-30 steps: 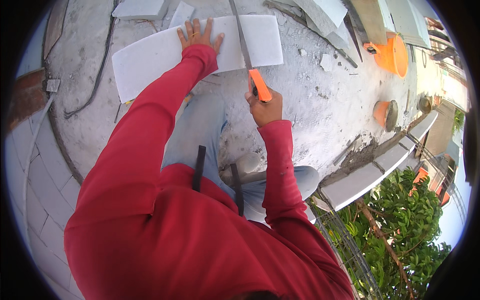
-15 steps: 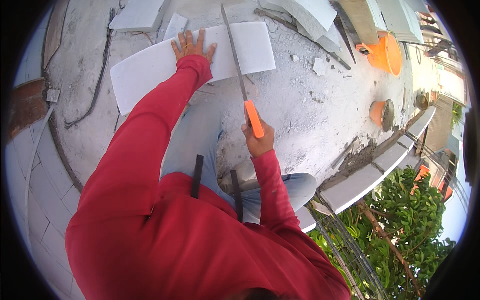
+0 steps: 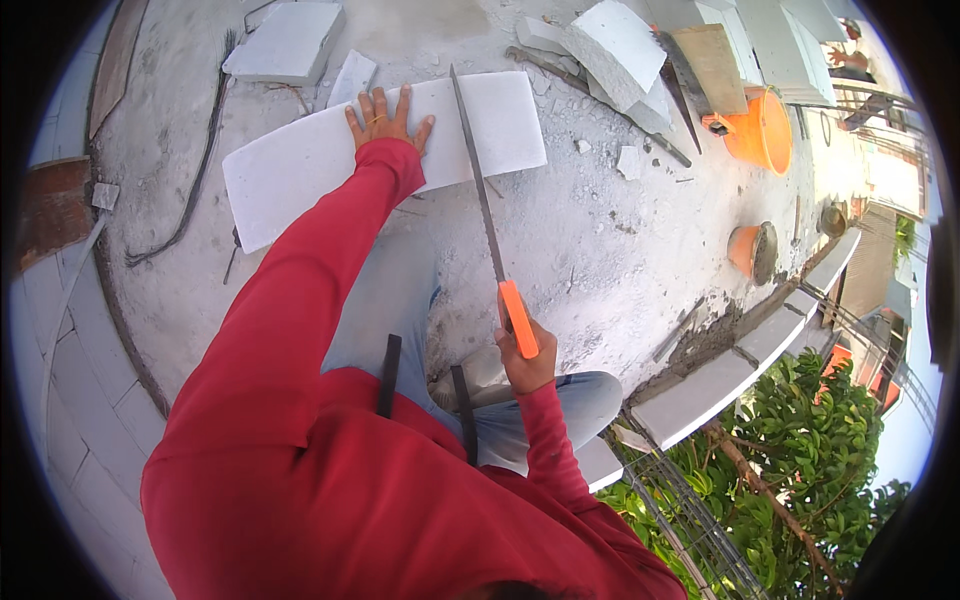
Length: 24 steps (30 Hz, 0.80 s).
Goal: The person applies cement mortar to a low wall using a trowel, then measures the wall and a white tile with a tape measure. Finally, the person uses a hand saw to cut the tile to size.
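A long white lightweight block (image 3: 290,165) lies across the dusty concrete in front of me. My left hand (image 3: 388,122) rests flat on its top with fingers spread. My right hand (image 3: 530,360) is closed round the orange handle of a handsaw (image 3: 482,195). The saw's grey blade runs away from me across the block, to the right of my left hand, its tip near the block's far edge. A small white offcut (image 3: 353,78) lies just beyond the block. Whether a cut is in the block under the blade, I cannot tell.
Another white block (image 3: 285,42) lies at the far left, beside black wires (image 3: 190,190). Broken slabs (image 3: 620,55) are piled at the far right. An orange bucket (image 3: 760,130) and a smaller cement-crusted bucket (image 3: 752,252) stand to the right. A low block wall (image 3: 700,395) borders leafy branches.
My right hand has drawn the saw back toward me, so the blade's tip is now nearer the block's far edge. My left hand stays on the block.
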{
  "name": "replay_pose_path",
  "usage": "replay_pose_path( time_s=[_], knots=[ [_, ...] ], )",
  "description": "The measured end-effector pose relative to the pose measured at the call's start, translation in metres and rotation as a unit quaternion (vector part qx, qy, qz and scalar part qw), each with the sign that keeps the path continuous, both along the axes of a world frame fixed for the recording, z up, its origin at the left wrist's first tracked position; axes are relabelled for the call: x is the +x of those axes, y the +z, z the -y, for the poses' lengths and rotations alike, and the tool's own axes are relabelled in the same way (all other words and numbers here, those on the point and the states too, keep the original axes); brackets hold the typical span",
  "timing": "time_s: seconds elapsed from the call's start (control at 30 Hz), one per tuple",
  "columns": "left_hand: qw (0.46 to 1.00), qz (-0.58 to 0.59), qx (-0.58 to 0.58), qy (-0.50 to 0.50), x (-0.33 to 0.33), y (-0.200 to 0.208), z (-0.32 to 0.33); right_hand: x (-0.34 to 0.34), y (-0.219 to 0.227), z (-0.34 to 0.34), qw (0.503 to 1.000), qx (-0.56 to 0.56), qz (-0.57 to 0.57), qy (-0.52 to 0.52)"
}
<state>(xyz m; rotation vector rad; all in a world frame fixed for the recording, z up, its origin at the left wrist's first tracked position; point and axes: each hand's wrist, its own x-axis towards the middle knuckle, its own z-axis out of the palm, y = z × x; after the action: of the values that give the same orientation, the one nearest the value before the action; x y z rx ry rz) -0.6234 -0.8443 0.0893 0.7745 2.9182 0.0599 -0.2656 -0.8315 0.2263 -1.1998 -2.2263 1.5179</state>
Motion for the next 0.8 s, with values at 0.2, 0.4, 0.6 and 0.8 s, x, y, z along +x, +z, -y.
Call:
replay_pose_path(
  time_s=[0.2,0.4,0.6,0.8],
  knots=[
    [1.0,0.014,-0.006,-0.003,0.009,0.003,-0.003,-0.099,-0.005,-0.055,0.999,-0.037,0.016,0.031],
    [1.0,0.002,0.026,0.01,0.0,0.001,0.0,-0.029,0.014,-0.025,0.993,-0.067,0.096,0.013],
    [1.0,0.01,0.024,0.017,0.005,0.005,0.003,-0.034,0.046,-0.036,0.988,-0.075,0.134,0.014],
    [0.997,0.057,0.046,-0.002,0.004,0.01,0.004,-0.097,-0.014,-0.058,0.995,-0.034,0.087,0.024]
  ],
)
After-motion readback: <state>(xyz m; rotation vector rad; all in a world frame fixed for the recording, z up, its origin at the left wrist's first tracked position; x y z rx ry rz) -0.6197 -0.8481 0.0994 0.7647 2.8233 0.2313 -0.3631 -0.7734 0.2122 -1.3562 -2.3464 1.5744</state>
